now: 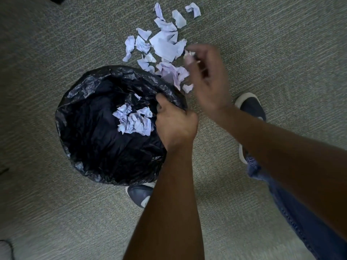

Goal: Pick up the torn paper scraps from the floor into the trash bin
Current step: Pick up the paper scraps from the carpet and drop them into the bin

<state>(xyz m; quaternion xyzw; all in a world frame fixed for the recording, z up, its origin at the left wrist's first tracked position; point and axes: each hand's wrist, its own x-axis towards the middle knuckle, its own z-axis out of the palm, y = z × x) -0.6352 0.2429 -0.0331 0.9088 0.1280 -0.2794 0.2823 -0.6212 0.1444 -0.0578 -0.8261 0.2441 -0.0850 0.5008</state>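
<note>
While the person bends over the carpeted floor (56,44), the left hand (175,124) is curled over the near rim of the trash bin (90,147), fingers closed on the edge of its black plastic liner (93,85), forearm reaching straight down from the body. Inside the bin, a clump of crumpled pale scraps (134,121) lies on the liner just beside that hand. The right hand (204,79) is raised above the floor on the far side of the bin, wrist bent, blurred with motion; its fingers are loosely bunched around a small paper scrap (188,56) pinched at the fingertips, though the blur makes the grip hard to judge. Beyond the bin, a scatter of torn paper scraps (165,44) is spread on the carpet, the nearest ones touching the bin's rim. Two dark shoes (251,106) with white soles stand beside the bin, a blue jeans leg (293,203) under the right forearm.
</note>
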